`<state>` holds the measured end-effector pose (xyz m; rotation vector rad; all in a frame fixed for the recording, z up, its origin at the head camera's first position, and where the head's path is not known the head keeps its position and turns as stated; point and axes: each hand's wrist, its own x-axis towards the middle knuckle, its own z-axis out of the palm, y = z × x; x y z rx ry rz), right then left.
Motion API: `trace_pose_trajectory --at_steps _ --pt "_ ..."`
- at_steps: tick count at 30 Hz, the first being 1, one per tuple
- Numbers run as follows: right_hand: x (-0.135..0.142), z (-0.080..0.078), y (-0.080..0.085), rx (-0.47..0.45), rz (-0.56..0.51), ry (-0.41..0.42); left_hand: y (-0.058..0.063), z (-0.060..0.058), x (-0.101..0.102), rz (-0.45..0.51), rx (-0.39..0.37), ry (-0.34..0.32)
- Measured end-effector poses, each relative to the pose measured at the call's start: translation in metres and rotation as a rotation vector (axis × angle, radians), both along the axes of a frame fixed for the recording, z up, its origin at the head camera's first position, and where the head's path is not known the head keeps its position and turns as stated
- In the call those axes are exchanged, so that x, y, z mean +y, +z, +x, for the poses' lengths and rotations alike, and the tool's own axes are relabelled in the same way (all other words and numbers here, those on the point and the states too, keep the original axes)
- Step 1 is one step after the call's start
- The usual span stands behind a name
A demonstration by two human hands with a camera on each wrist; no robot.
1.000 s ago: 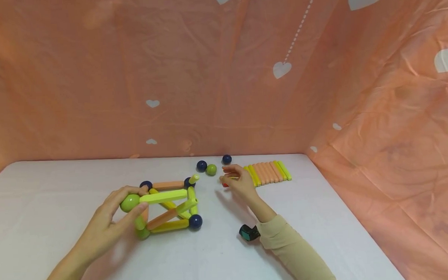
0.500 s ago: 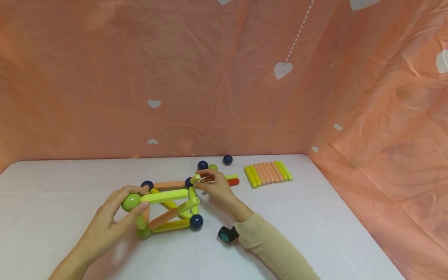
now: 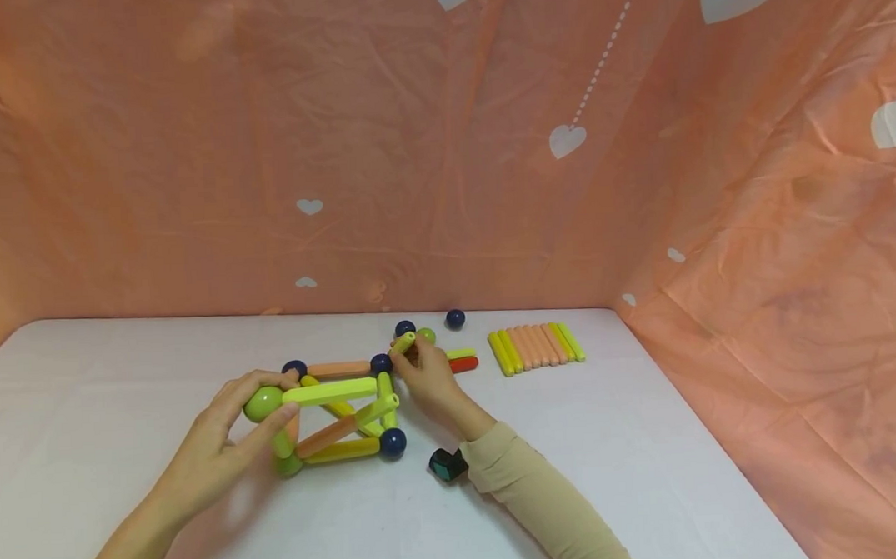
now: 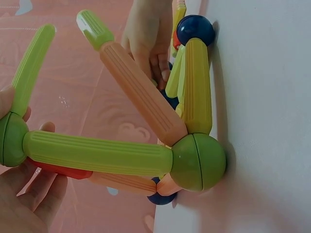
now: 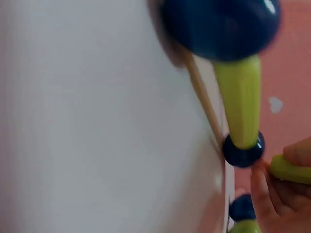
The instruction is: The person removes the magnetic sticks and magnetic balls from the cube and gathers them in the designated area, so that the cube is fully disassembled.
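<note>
head view: the left hand (image 3: 214, 431) has its thumb and fingers closed part way around a green ball (image 3: 262, 404) at the raised left corner of a stick-and-ball frame (image 3: 338, 369), a bright green rod (image 3: 329, 392) reaching right from that ball. the right hand (image 3: 432, 384) pinches a yellow-green rod (image 3: 401, 343) between thumb and fingers, just beside the frame's far right blue ball (image 3: 381, 363) (i cannot tell whether the rod touches it). the frame stands on the white table (image 3: 577, 474), left of the right hand, with a second blue ball (image 3: 295, 368) at its far left corner and a third (image 3: 392, 443) at its near right. a peach-and-green stick (image 3: 327, 436) slants up to the right from the near left corner. in the left wrist view an upright green rod (image 4: 97, 153) joins the held ball to the lower green one (image 4: 199, 161). loose balls (image 3: 455, 318) lie on the far side, near the right hand; a red rod (image 3: 464, 364) lies just right of it, and farther right is a row of yellow and peach rods (image 3: 537, 347).
</note>
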<state>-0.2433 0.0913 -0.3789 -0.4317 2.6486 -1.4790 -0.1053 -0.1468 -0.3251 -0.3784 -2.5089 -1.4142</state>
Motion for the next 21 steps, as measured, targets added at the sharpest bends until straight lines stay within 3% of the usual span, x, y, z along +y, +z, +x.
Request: trace_pose_trajectory --at_steps 3,8,15,21 --pt "0.011 0.002 0.002 0.000 -0.007 0.019 0.000 0.000 0.000 -0.001 -0.007 -0.002" --pt "0.041 0.005 0.007 0.101 0.054 0.036 -0.002 -0.001 -0.001 -0.001 -0.003 -0.002" --pt "0.083 0.008 0.012 0.039 0.045 -0.014 -0.001 -0.002 0.000 -0.010 0.007 0.009" --pt "0.108 0.006 0.012 0.071 0.191 -0.018 0.001 -0.001 0.000 -0.013 -0.001 0.001"
